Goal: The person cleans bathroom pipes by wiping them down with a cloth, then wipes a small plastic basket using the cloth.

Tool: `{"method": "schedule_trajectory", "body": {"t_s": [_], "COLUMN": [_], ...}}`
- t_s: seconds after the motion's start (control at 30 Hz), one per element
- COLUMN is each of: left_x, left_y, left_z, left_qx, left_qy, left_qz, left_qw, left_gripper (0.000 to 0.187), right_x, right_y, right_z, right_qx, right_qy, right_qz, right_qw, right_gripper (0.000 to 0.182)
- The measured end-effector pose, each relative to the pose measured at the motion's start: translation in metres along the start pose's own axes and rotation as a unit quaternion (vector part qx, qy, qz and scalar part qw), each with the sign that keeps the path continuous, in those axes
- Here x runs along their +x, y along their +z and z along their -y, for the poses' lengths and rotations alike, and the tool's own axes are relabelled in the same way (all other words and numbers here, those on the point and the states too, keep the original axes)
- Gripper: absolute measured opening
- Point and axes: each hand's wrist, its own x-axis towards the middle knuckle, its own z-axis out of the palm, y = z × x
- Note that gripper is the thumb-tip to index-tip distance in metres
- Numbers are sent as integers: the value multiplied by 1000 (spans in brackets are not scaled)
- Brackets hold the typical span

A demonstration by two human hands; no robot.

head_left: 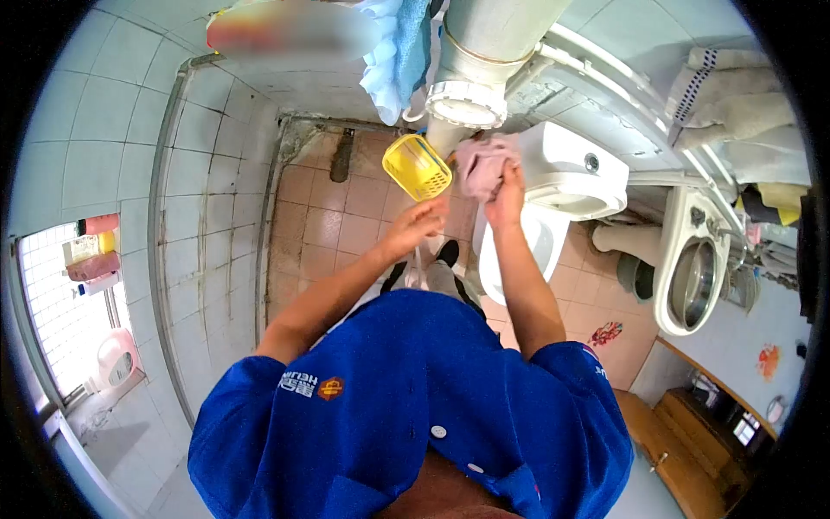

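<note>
A crumpled pink cloth (484, 166) is held in my right hand (508, 197), near the toilet's tank. My left hand (417, 227) is just below a yellow plastic basket (418, 168); its fingers look curled and slightly blurred, and I cannot make out whether they hold anything. The basket hangs near the base of a thick white pipe (467, 104). To the right of the cloth is the white toilet (575, 164), its bowl and seat partly behind my right forearm.
A white sink (690, 259) with a metal basin stands at the right. Towels (722, 99) hang at the upper right, blue cloths (398, 56) at the top. Bottles (97, 259) line the left window ledge. A wooden door (661, 450) is at lower right.
</note>
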Motion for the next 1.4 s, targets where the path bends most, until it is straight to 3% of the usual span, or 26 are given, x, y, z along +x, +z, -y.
{"method": "schedule_trajectory", "body": {"t_s": [0.13,0.23,0.33,0.37,0.43,0.5,0.63,0.73,0.8,0.87,0.93,1.03,1.07,1.17,1.23,1.33,1.4], "left_x": [3,4,38,44,58,70,111,141,165,188,207,233,242,271,281,280,288], "left_y": [-11,-20,-51,-64,-90,-107,-135,-150,-162,-162,-161,-147,-140,-129,-125,-120,-121], "left_z": [51,65,70,77,91,103,126,113,95,65,44,27,26,40,50,54,59], "left_qx": [-14,-1,20,38,57,36,-1,7,-15,29,62,123,146,138,130,128,126], "left_qy": [-2,5,23,39,49,58,44,50,100,135,160,216,238,274,309,352,387], "left_qz": [-15,-20,-14,-3,7,-50,-119,-176,-175,-173,-136,-70,-49,-36,-34,-73,-74], "left_qw": [1000,1000,999,999,997,996,992,983,979,975,976,966,959,951,941,924,910], "left_gripper": [43,39,36,36,36,36,34,31,33,37,42,52,56,64,66,77,75], "right_x": [43,58,67,84,106,129,174,175,170,171,171,198,201,216,225,222,208], "right_y": [-4,25,52,45,35,16,-26,-19,-9,-6,-8,-12,-14,-37,-54,-45,-27], "right_z": [19,24,2,-19,-41,-57,-83,-74,-70,-67,-72,-92,-99,-131,-152,-133,-105], "right_qx": [-51,-104,-116,-123,-113,-132,-175,-130,-113,-122,-105,-68,-66,-48,-122,-92,-68], "right_qy": [-45,-141,-94,-165,-139,-106,-41,-22,-61,-189,-188,-278,-291,-180,-245,-264,-307], "right_qz": [10,64,32,48,55,99,118,107,77,82,115,158,165,200,170,179,237], "right_qw": [998,982,988,977,982,981,977,985,989,971,970,945,940,962,947,943,919], "right_gripper": [28,26,26,25,27,36,35,34,30,25,25,46,46,55,52,48,43]}}
